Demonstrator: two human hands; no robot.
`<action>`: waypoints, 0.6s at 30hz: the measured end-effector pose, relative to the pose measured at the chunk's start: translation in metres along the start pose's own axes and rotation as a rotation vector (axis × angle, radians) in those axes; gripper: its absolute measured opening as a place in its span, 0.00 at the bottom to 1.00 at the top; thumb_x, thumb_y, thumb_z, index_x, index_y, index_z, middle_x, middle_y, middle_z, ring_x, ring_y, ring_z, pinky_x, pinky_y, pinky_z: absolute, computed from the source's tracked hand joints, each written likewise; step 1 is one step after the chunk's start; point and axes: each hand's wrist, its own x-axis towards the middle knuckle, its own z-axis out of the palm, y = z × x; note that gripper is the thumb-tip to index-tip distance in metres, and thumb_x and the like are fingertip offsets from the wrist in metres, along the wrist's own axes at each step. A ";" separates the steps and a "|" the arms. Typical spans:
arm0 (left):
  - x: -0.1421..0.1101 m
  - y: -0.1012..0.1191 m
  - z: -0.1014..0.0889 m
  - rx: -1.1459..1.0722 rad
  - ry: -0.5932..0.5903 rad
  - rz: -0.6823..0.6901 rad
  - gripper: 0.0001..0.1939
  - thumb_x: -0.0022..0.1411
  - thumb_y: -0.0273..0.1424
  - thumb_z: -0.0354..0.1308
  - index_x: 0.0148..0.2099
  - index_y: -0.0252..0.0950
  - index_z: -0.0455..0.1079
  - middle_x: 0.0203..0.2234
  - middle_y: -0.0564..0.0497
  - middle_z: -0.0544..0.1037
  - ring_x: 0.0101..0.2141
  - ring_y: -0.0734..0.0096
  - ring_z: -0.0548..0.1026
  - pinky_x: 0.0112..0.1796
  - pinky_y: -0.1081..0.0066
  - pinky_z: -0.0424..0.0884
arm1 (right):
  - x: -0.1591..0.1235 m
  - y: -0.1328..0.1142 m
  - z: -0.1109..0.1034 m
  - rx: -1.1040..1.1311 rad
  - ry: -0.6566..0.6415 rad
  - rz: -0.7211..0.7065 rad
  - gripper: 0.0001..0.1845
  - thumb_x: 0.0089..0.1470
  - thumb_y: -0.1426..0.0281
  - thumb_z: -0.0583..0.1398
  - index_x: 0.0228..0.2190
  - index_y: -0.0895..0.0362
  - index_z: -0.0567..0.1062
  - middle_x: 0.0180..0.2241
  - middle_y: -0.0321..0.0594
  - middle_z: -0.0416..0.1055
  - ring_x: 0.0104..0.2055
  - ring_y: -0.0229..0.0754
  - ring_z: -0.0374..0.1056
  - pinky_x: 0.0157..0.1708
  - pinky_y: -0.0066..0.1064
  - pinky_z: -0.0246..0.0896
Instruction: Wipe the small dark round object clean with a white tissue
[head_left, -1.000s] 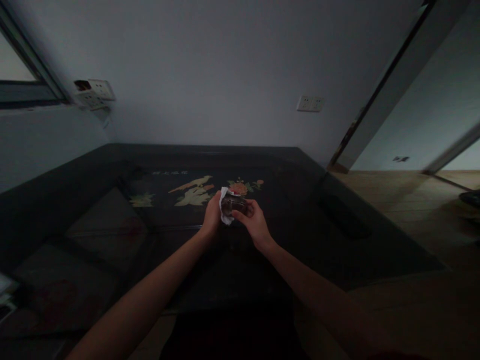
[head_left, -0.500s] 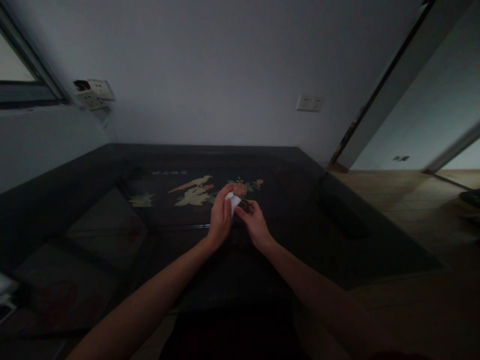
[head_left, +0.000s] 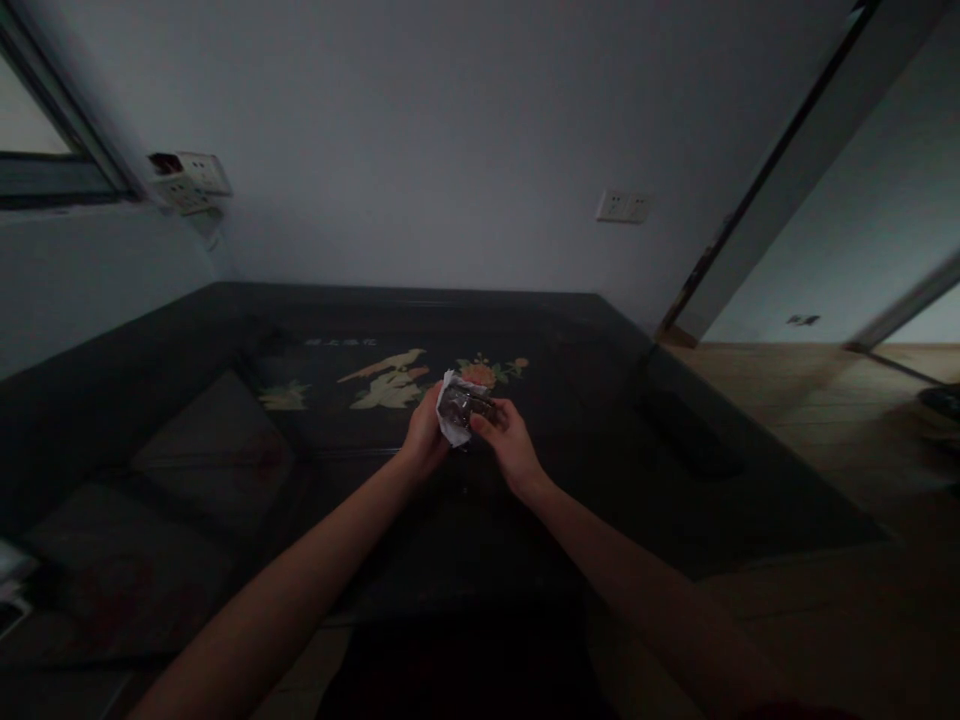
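Observation:
In the head view, my left hand [head_left: 425, 432] is closed on a crumpled white tissue [head_left: 455, 436], with part of its fingers hidden behind it. My right hand [head_left: 510, 440] grips a small see-through, shiny glass-like object [head_left: 459, 405], thumb on the near side and fingers at its right end. The object's left end rests against the tissue, which spreads around it. It is too dark to tell the object's exact kind. Both hands are above a dark glossy tabletop [head_left: 525, 540], close to its printed flowers [head_left: 480, 373].
A dark elongated object [head_left: 690, 437] lies on the table at the right. Wall sockets [head_left: 624, 207] are above the back edge, and more sockets [head_left: 204, 173] sit at the left near a window [head_left: 37, 120]. Wooden floor [head_left: 780, 385] shows beyond the right edge.
My left hand has shifted slightly left and down and the tissue has opened out, uncovering more of the glass-like object. My right hand keeps its grip in nearly the same place.

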 end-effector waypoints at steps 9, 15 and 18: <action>-0.012 -0.007 -0.006 0.577 0.039 0.638 0.18 0.65 0.42 0.48 0.45 0.36 0.73 0.42 0.45 0.76 0.44 0.63 0.72 0.50 0.65 0.64 | 0.001 0.004 0.000 0.036 0.011 0.034 0.23 0.34 0.62 0.72 0.30 0.55 0.69 0.31 0.33 0.73 0.36 0.38 0.69 0.44 0.33 0.64; -0.011 -0.002 -0.009 0.621 -0.053 0.701 0.17 0.63 0.42 0.51 0.43 0.37 0.75 0.42 0.44 0.77 0.47 0.59 0.71 0.53 0.64 0.61 | -0.003 0.004 0.000 -0.008 0.012 0.020 0.21 0.36 0.63 0.71 0.31 0.54 0.69 0.31 0.32 0.72 0.36 0.38 0.69 0.43 0.33 0.64; -0.005 -0.002 -0.011 0.497 -0.012 0.535 0.18 0.63 0.43 0.51 0.41 0.35 0.76 0.39 0.45 0.78 0.41 0.61 0.74 0.47 0.66 0.66 | -0.004 0.002 0.000 -0.016 0.012 0.028 0.22 0.35 0.64 0.71 0.32 0.54 0.69 0.32 0.34 0.74 0.38 0.40 0.71 0.44 0.34 0.65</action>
